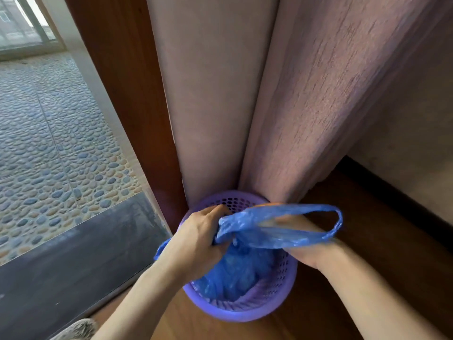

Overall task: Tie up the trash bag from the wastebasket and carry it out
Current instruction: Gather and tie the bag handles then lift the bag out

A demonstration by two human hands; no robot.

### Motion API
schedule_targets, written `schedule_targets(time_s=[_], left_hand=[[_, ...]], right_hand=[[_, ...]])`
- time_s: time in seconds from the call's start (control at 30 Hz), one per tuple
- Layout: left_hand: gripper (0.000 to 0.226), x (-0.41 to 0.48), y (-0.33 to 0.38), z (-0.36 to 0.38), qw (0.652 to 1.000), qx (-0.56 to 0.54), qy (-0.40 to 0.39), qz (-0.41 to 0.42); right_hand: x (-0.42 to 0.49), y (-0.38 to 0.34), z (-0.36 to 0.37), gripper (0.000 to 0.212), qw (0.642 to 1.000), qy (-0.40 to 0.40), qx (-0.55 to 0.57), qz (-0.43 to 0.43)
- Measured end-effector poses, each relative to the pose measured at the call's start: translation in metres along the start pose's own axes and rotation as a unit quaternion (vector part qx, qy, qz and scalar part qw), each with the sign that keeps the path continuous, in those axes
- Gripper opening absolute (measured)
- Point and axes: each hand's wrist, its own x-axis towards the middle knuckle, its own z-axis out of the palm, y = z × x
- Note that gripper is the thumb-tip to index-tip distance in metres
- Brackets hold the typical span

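Blue trash bag (241, 271) sits inside the purple wastebasket (274, 303), its bulk low in the perforated basket and its top gathered up above the rim. From my head camera, looking down, my left hand (198, 238) is closed tight around the bunched plastic near the basket's left side, fingers curled into the bag's neck. A strip of the bag trails out behind that wrist on the left. My right hand (306, 251) is on the right side of the basket, mostly covered by a stretched blue handle loop (328, 222) that runs over it and out to the right; I cannot tell how its fingers are set under the plastic, though the loop is pulled taut across it. The wastebasket stands on a wooden floor (367, 278) in a corner, pressed against the foot of a pinkish curtain (306, 106) that hangs in folds behind it. To the left runs a dark wood door frame (127, 94), then a dark threshold (73, 261) and a pebble-patterned tiled floor (49, 143) beyond
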Motion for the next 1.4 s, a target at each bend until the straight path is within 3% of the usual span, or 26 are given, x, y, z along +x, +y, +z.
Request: schedule_targets(time_s=[0.1,0.13,0.2,0.27,0.33,0.37,0.43,0.53,0.6,0.7,0.77,0.83,0.9,1.07,1.1,1.27,1.4], left_hand=[[0.018,0.003,-0.007,0.007,0.982,-0.103,-0.004,-0.157],[0.020,0.005,-0.008,0.007,0.967,-0.149,-0.031,-0.205],[0.025,0.007,-0.007,0.006,0.934,-0.240,-0.070,-0.253],[0.022,0.007,-0.004,0.005,0.918,-0.286,-0.073,-0.264],[0.018,0.008,-0.003,0.005,0.914,-0.304,-0.081,-0.258],[0.016,0.009,-0.003,0.006,0.915,-0.297,-0.094,-0.256],[0.013,0.009,-0.002,0.006,0.919,-0.279,-0.124,-0.250],[0.029,0.006,0.004,0.005,0.922,-0.273,-0.169,-0.218],[0.018,0.005,0.007,0.003,0.924,-0.257,-0.198,-0.204],[0.007,0.004,0.008,0.000,0.925,-0.225,-0.219,-0.213],[0.019,0.002,0.006,0.002,0.935,-0.182,-0.217,-0.215],[0.014,0.001,0.006,0.001,0.944,-0.148,-0.214,-0.202],[0.013,0.000,0.005,0.002,0.943,-0.137,-0.225,-0.203],[0.034,0.002,0.012,0.005,0.923,-0.233,-0.234,-0.198],[0.035,0.002,0.012,0.006,0.921,-0.246,-0.231,-0.195],[0.045,0.000,0.012,0.008,0.906,-0.297,-0.239,-0.183],[0.071,0.001,0.021,0.005,0.868,-0.417,-0.194,-0.187]], right_hand=[[-0.017,-0.019,-0.010,0.010,0.995,-0.055,-0.075,-0.044],[-0.019,-0.024,-0.008,0.007,0.981,-0.061,-0.175,-0.061],[-0.027,-0.027,-0.011,0.028,0.941,-0.096,-0.318,-0.071],[-0.037,-0.032,-0.008,0.027,0.925,-0.141,-0.323,-0.141],[-0.045,-0.043,-0.002,0.013,0.912,-0.116,-0.285,-0.273],[-0.045,-0.044,0.000,0.007,0.888,-0.077,-0.290,-0.348],[-0.039,-0.043,0.006,0.020,0.812,0.010,-0.376,-0.445],[-0.025,-0.035,0.008,0.049,0.736,0.054,-0.528,-0.420],[-0.019,-0.030,0.009,0.060,0.731,0.049,-0.558,-0.389],[-0.011,-0.022,0.006,0.062,0.743,0.017,-0.563,-0.362],[-0.008,-0.021,0.006,0.051,0.786,-0.032,-0.526,-0.322],[-0.006,-0.022,0.008,0.041,0.847,-0.075,-0.448,-0.276],[-0.003,-0.023,0.009,0.035,0.872,-0.083,-0.399,-0.269],[-0.008,-0.032,-0.005,0.012,0.877,-0.039,-0.386,-0.281],[-0.009,-0.033,-0.007,0.018,0.887,-0.039,-0.374,-0.269],[-0.003,-0.032,-0.014,0.036,0.951,-0.114,-0.186,-0.221],[0.005,-0.025,-0.009,0.033,0.973,-0.091,-0.014,-0.210]])
